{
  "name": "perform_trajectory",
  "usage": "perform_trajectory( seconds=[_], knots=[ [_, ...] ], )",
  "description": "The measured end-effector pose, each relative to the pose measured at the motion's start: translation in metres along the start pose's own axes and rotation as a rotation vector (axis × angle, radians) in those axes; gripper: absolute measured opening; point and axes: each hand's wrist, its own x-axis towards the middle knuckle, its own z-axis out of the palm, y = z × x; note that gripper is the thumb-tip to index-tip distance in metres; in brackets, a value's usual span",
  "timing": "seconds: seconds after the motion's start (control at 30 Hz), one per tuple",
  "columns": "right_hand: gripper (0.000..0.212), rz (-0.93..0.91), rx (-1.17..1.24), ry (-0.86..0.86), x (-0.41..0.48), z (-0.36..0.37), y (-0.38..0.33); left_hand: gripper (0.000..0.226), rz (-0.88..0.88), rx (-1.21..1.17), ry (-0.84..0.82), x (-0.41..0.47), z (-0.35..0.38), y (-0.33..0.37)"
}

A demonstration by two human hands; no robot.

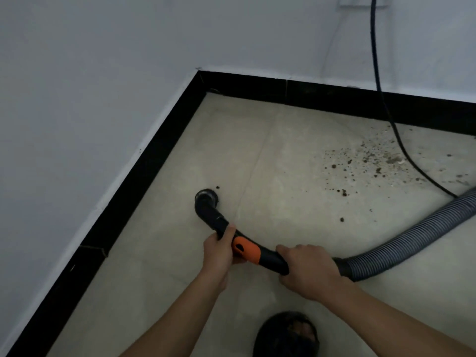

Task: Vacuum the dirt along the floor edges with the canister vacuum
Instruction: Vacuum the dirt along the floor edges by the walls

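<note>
Left hand [219, 251] and right hand [309, 271] grip the vacuum wand [270, 256]. Dirt [371, 155] speckles the beige floor [283, 140] near black skirting [334, 96].

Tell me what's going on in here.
A person grips the vacuum's curved tube with both hands, left hand ahead of the orange collar, right hand behind it by the ribbed hose. The nozzle sits on the floor near the black skirting. A scatter of dirt lies unvacuumed to the right.
</note>
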Motion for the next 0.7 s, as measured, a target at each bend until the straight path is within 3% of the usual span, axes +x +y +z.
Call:
perform_trajectory(
  seconds=[0.17,0.4,0.53,0.7],
  knots=[
    [0.025,0.15,0.077,0.126,0.025,-0.017,0.0,0.038,0.036,0.131,-0.113,0.046,0.029,0.048],
    [0.022,0.427,0.205,0.206,0.042,-0.05,0.07,0.039,0.115,0.321,-0.354,0.078,0.151,0.107],
    [0.025,0.476,0.168,0.229,0.073,-0.087,0.115,0.046,0.139,0.328,-0.356,0.098,0.207,0.141],
    [0.029,0.451,0.089,0.223,0.12,-0.12,0.136,0.044,0.133,0.275,-0.285,0.13,0.225,0.178]
  ],
)
